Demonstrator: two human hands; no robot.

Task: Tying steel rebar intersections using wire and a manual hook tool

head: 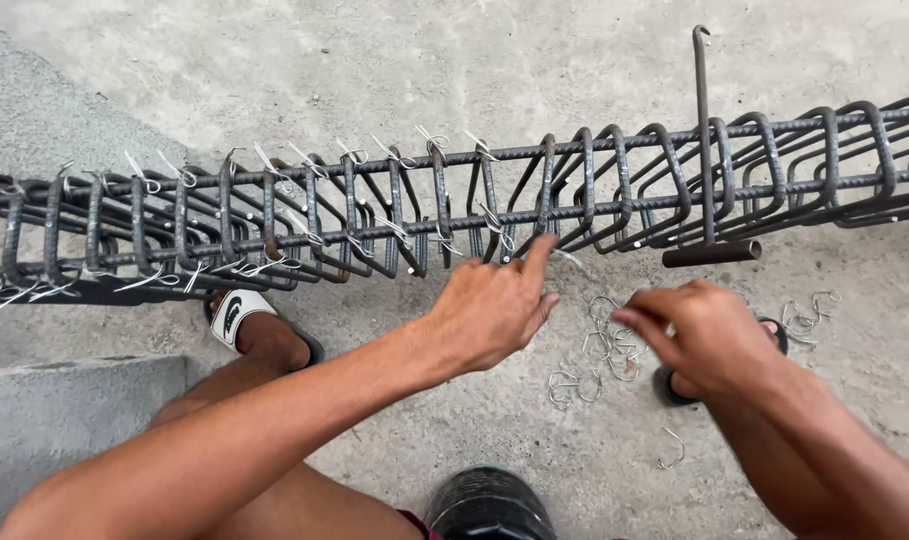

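The rebar cage [455,205] lay across the concrete floor [475,60], a long run of dark ribbed bars threaded through many closely spaced rectangular stirrups. On the stretch left of the cage's middle, pale wire ties [275,160] stood twisted at the crossings, their ends sticking up; the stretch to the right carried none that could be seen. The left hand [490,305] reached to the near lower bar at the cage's middle, forefinger stretched out and touching the bar beside a thin wire end [567,256]; its grip was loosely spread and closed on nothing visible. The right hand [705,335] hovered just in front of the cage, fingers curled inward and pinched narrow; whether it held a wire could not be told. Below the cage, between the two hands, loose bent wire pieces [605,350] were scattered on the floor. A hooked steel tying tool [705,140] leaned across the cage's right part.
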